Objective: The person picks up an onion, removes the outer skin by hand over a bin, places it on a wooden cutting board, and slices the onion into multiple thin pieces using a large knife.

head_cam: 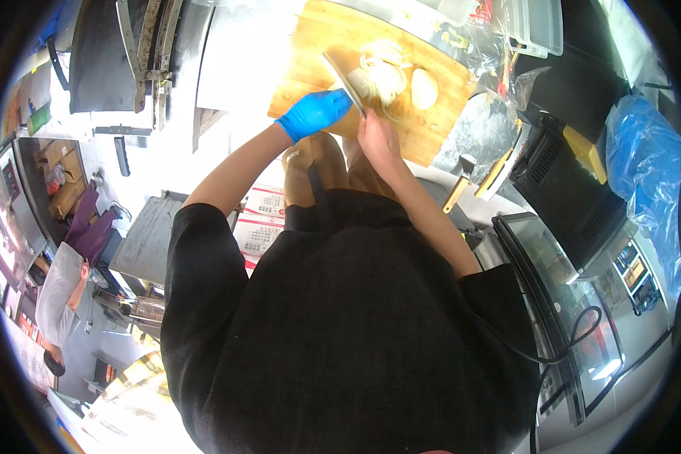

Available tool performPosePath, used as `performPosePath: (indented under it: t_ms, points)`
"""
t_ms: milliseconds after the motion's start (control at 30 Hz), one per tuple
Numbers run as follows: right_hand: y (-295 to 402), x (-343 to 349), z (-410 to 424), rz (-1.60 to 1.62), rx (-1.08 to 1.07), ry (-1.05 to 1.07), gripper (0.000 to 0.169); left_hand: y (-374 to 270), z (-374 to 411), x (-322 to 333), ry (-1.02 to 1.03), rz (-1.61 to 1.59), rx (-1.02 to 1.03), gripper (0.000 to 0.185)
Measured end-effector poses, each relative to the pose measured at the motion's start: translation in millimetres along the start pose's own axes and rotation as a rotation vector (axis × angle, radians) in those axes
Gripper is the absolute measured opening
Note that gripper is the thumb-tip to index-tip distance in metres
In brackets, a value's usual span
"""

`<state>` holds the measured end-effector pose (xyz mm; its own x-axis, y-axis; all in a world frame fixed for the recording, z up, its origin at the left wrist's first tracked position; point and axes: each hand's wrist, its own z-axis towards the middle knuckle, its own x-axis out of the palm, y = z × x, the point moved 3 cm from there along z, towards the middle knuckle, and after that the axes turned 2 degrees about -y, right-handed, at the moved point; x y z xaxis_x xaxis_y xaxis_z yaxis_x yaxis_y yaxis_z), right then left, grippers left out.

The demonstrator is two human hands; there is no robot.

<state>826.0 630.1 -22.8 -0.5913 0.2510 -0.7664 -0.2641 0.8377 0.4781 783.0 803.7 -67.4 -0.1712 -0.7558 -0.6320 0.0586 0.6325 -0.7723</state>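
Note:
On a wooden cutting board (pixel 312 57) lie pale onion slices (pixel 383 76) in a loose heap, with a peeled onion half (pixel 424 89) to their right. My right hand (pixel 379 139), bare, is closed around the handle of a kitchen knife (pixel 343 82). The broad blade stands on edge, slanting up and left from that hand, with the slices on its right side. In a blue glove, my left hand (pixel 318 113) is at the blade's left side, fingers bent; a sliver of something pale shows behind the fingers, and whether they grip it is hidden.
A round, grey-stained surface (pixel 479 130) adjoins the board's right edge, with yellow-handled tools (pixel 457 193) beside it. Clear plastic containers (pixel 536 25) and a plastic bag are at the upper right. A person in grey (pixel 59 295) is far off at the left, near a metal cart (pixel 147 238).

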Motion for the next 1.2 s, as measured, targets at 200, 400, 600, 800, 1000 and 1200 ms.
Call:
performPosePath:
  t_ms: [200, 400, 600, 800, 1000, 1200]
  points:
    - [-15.2, -0.2, 9.4, 0.102, 0.008, -0.034, 0.026, 4.4, 0.0, 1.8, -0.007, -0.155, -0.016, 0.023]
    - [-16.0, -32.7, -27.9, 0.066, -0.048, 0.028, 0.029, 16.8, -4.6, 11.5, 0.008, 0.011, 0.061, 0.025]
    - [-13.0, -42.5, -48.1, 0.050, -0.020, 0.029, 0.029, 20.7, -4.2, 17.6, 0.069, -0.026, 0.002, 0.031]
    - [-13.6, -34.9, -46.1, 0.042, -0.024, 0.003, 0.027, 11.3, -2.2, 9.7, 0.031, 0.133, 0.175, 0.031]
    - [-5.4, -1.7, 1.2, -0.008, 0.028, 0.047, 0.024, 8.5, -1.3, 3.4, 0.016, 0.086, 0.139, 0.026]
    - [-14.4, -5.2, 1.6, 0.087, -0.031, 0.006, 0.027, 4.6, -1.4, 1.4, 0.005, -0.087, 0.017, 0.022]
